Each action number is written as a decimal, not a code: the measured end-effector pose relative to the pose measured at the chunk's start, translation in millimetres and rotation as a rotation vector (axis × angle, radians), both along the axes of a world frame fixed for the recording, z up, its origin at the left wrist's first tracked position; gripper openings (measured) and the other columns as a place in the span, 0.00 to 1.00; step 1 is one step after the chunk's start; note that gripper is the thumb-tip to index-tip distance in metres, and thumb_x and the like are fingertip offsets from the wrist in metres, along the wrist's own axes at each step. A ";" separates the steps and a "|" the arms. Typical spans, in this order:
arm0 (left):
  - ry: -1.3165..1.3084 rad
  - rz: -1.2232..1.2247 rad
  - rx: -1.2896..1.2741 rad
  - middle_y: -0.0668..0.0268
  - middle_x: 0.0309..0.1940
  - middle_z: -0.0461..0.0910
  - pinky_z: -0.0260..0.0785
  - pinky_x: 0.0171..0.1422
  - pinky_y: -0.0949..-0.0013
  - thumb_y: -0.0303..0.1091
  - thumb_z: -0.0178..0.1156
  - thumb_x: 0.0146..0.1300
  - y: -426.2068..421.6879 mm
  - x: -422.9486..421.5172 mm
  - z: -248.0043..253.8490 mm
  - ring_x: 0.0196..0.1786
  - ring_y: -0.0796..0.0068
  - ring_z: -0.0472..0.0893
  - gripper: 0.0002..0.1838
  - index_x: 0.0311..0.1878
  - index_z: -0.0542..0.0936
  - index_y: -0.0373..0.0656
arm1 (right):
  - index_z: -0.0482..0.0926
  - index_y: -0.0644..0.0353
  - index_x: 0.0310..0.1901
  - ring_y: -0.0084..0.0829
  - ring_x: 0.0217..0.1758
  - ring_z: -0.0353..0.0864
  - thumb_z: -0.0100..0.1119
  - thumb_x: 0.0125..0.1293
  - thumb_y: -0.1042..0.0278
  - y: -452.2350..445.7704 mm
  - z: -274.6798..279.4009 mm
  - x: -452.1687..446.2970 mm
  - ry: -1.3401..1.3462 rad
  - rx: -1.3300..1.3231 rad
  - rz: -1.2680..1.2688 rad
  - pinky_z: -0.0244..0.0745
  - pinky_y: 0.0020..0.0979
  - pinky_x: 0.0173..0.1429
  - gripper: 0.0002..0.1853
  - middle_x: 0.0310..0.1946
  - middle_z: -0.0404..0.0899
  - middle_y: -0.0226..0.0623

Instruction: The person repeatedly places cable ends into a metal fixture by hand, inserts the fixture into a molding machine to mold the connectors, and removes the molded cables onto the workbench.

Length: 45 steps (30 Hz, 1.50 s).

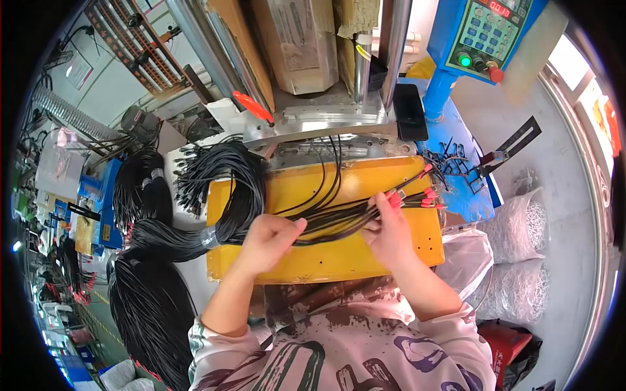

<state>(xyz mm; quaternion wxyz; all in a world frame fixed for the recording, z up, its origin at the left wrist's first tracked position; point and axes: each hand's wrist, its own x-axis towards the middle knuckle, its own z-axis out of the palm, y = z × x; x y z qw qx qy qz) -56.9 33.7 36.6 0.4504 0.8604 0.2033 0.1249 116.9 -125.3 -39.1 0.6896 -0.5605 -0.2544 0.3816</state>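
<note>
Several black cables (336, 220) with red ends stretch across a yellow plate (313, 264) in front of me. My left hand (268, 242) is closed around the cables near the plate's middle. Farther right, my right hand (389, 228) pinches the same cables close to their red ends (427, 197). A few cables run from the bunch back toward the metal mould (332, 124) of the machine. Left of my left hand, a thick looped bundle of black cables (238, 186) lies partly on the plate.
More black cable bundles (147, 306) hang at the left. A blue control panel (486, 36) stands at the back right, with a dark phone (410, 112) near it. Small black pieces (450, 159) lie on the blue surface (473, 203). Clear bags (518, 287) sit at the right.
</note>
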 end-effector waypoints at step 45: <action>-0.350 0.088 -1.078 0.67 0.39 0.85 0.72 0.40 0.73 0.32 0.65 0.72 1.3 74.6 -61.1 0.33 0.81 0.79 0.10 0.50 0.83 0.36 | 0.69 0.58 0.73 0.17 0.26 0.71 0.47 0.82 0.62 67.4 36.2 73.0 -0.338 -0.105 0.187 0.70 0.20 0.28 0.23 0.35 0.74 0.29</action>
